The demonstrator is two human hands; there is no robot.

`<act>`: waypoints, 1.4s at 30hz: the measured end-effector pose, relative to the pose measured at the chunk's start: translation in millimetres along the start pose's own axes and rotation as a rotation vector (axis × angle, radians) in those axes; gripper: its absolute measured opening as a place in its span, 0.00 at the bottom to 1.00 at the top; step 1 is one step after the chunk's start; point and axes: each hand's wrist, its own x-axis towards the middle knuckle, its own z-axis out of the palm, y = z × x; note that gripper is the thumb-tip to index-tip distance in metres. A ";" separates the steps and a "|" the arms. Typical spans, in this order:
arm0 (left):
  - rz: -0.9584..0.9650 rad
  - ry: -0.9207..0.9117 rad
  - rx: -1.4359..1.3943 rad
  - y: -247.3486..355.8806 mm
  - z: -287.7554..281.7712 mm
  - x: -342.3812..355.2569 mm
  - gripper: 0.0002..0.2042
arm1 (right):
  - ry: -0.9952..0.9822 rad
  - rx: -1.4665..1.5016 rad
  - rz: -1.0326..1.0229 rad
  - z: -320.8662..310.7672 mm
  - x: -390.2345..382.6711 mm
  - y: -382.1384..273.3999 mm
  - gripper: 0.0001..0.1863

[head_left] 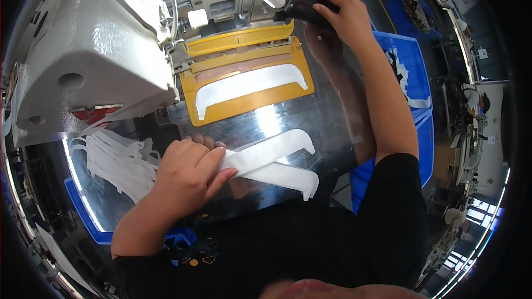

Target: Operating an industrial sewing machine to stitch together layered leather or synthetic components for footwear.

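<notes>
My left hand (191, 169) is closed on the left end of a white fabric strip (271, 150) with a hooked end. A second white strip (288, 176) lies partly beneath it, also hooked at its right end. Up at the right, my right hand (349, 16) lies on a dark box (311, 8) beside the machine, thumb and fingers apart. Between the hands and the machine, a longer white piece (252, 84) with both ends bent down lies on a yellow template plate (266, 99). A raised yellow bar (241, 39) runs along the plate's far side.
A large white sewing machine head (105, 50) fills the upper left. White strips (119, 160) are piled left of my left hand. Blue bins (413, 58) stand at the right, one with fabric scraps inside. A blue tray edge (83, 216) shows at lower left.
</notes>
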 end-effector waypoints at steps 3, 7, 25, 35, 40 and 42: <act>-0.015 0.012 -0.006 -0.9 -1.8 0.3 0.19 | -0.037 0.193 0.109 3.4 1.5 11.1 0.18; -0.014 0.092 0.004 -4.2 -0.4 -0.8 0.18 | -0.092 0.289 0.195 -3.4 5.8 15.3 0.16; -0.237 0.210 0.178 -18.8 2.5 5.5 0.22 | -0.713 0.908 -0.072 -41.4 -25.2 -154.2 0.12; -0.214 0.191 0.116 -21.5 5.1 7.2 0.25 | -0.637 0.644 -0.123 -0.4 -27.7 -186.1 0.12; -0.256 0.123 0.129 -18.7 3.7 8.1 0.28 | -0.569 0.606 -0.157 3.1 -30.1 -188.2 0.09; -0.266 0.115 0.122 -17.8 3.1 8.6 0.28 | -0.598 0.583 -0.175 1.8 -27.9 -188.4 0.09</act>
